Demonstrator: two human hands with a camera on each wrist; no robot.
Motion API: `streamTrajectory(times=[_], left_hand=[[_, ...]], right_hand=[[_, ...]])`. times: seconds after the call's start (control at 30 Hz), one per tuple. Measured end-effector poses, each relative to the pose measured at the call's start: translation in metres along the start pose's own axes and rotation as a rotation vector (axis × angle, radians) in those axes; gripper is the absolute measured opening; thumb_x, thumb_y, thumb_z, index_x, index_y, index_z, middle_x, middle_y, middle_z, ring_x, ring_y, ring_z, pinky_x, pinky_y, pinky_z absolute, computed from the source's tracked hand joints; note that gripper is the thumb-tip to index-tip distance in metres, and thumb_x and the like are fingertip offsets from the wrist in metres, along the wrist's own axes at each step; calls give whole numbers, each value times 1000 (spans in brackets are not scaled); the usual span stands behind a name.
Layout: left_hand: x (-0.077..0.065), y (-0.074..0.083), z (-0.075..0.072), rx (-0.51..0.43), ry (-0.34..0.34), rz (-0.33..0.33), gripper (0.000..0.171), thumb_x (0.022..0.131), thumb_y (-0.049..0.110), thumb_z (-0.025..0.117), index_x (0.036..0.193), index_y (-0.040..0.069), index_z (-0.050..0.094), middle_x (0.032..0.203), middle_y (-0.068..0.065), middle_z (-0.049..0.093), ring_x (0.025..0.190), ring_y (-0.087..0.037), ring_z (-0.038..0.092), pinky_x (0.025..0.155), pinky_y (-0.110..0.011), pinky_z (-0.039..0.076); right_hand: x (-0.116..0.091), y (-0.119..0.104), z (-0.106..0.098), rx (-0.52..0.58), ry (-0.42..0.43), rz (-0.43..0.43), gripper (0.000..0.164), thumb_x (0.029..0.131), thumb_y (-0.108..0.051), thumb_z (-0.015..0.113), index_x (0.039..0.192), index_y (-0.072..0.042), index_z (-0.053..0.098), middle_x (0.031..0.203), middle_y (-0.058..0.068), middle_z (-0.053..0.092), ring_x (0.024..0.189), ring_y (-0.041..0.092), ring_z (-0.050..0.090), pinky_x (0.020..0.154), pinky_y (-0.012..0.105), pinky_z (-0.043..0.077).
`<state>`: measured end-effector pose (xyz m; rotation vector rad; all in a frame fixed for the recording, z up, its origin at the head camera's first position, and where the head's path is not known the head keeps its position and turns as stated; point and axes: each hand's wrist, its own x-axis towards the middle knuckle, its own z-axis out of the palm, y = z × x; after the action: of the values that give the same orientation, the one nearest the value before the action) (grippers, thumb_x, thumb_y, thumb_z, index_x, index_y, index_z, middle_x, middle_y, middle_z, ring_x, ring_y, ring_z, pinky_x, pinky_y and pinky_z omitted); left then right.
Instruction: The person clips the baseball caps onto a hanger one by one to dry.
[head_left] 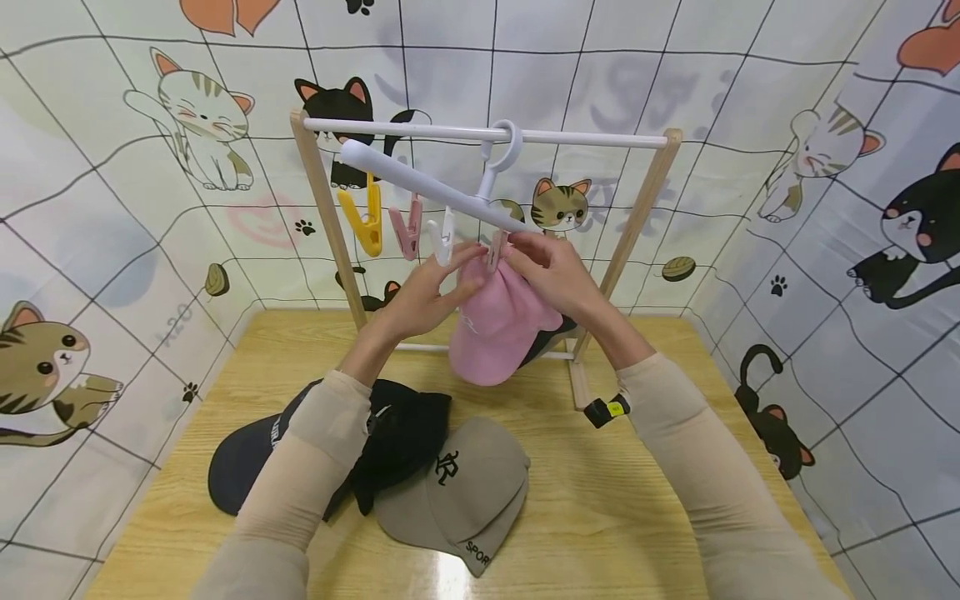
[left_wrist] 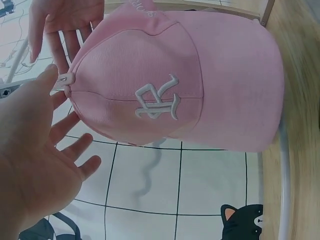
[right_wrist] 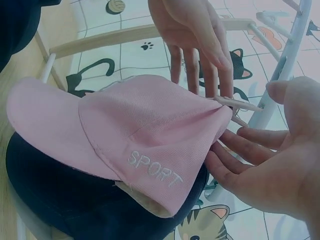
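A pink baseball cap (head_left: 489, 321) with a white embroidered emblem hangs by its crown from a pale pink clothespin (head_left: 495, 250) under a white hanger (head_left: 420, 183). My left hand (head_left: 423, 300) is at the cap's left side, its fingers spread and loosely straight beside the clothespin. On the other side, my right hand (head_left: 558, 271) has its fingertips against the gathered crown. Its thumb stands apart in the right wrist view, where the cap's side reads SPORT. Partly hidden behind the pink cap is a dark cap (right_wrist: 90, 200).
Yellow (head_left: 363, 221), pink (head_left: 407, 227) and white (head_left: 442, 236) clothespins hang along the hanger's left half. The hanger hooks over a wooden rack's white rail (head_left: 600, 139). Black caps (head_left: 405, 433) and a grey-brown cap (head_left: 472, 483) lie on the wooden table (head_left: 600, 517).
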<state>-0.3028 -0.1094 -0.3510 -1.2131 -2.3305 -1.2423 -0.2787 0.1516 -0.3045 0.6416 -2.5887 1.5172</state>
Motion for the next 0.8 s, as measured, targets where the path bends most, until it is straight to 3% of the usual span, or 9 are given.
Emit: streamTrajectory(times=[0.17,0.37,0.57,0.8], left_hand=[[-12,3,-2,85,-54,-45,64,113,20,68,172,7,45,179,-16,47,166,-38,44,136,-61,36],[-31,5,-5,131,-41,-74,70,114,26,69,176,15,40,179,-14,46,164,-39,45,131,-67,39],[-56,13,-8,168,-52,-64,69,111,22,73,172,8,46,176,-20,47,165,-42,44,133,-69,37],[-83,21,-2,136,-101,-1,61,109,14,75,163,-3,55,167,-27,55,160,-43,50,131,-67,41]], right_hand=[[-5,2,0,-32,-35,-26,57,116,-32,62,167,-8,53,161,20,66,151,40,64,128,59,49],[-14,2,-1,-62,-49,-22,66,116,-38,62,173,-12,44,169,21,57,152,40,62,128,59,49],[-26,3,0,-99,-31,-41,68,114,-44,63,173,-14,45,175,17,52,157,37,56,132,59,44],[-40,5,2,-141,-8,-107,66,115,-37,62,173,-11,45,178,13,49,163,39,48,135,60,38]])
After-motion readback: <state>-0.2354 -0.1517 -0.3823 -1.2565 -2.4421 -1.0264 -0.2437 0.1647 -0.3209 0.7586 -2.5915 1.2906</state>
